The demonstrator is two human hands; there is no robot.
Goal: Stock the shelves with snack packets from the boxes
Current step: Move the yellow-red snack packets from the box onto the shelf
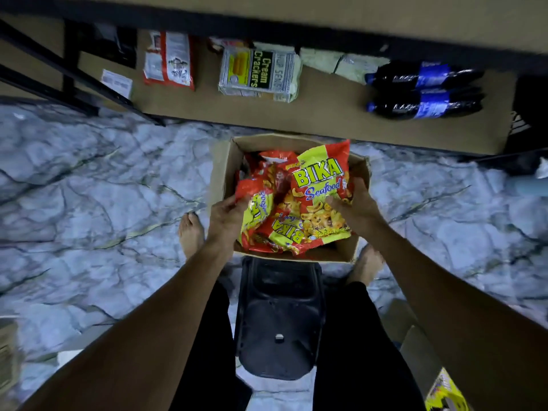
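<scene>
Both hands are in the open cardboard box (224, 173), which sits on the marble-pattern floor (89, 188) just in front of the bottom shelf (326, 120). The left hand (225, 216) has its fingers (237, 203) curled onto the left edge of a crumpled red-and-yellow snack packet (258, 209). The right hand (357, 204) grasps the top Bika Seafood packet (320, 185) at its right edge, thumb across the front and fingers wrapped behind. So both hands are clenched on packets, neither released. More packets of the same kind (284, 232) are bunched between the two hands, one of them upside down, and more red ones (272, 161) lie deeper in the box. The bunch sits at the box mouth, overlapping the near wall (can't tell whether it is lifted clear of the rest). Frame is motion-blurred. On the shelf board, well apart from each other: a red-and-white packet (169, 60) to the left, a Cream Crackers pack (255, 72) in the middle, pale packs (341, 65) beside it, and two dark bottles with blue labels (424, 90) lying side by side on the right. A black stool (278, 315) stands between the person's legs, touching the box's near side. Bare feet are on the floor, one (191, 232) left of the box, one (367, 262) at its right near corner. A second cardboard box (421, 357) is at lower right with a yellow pack (444, 393) showing in it.
</scene>
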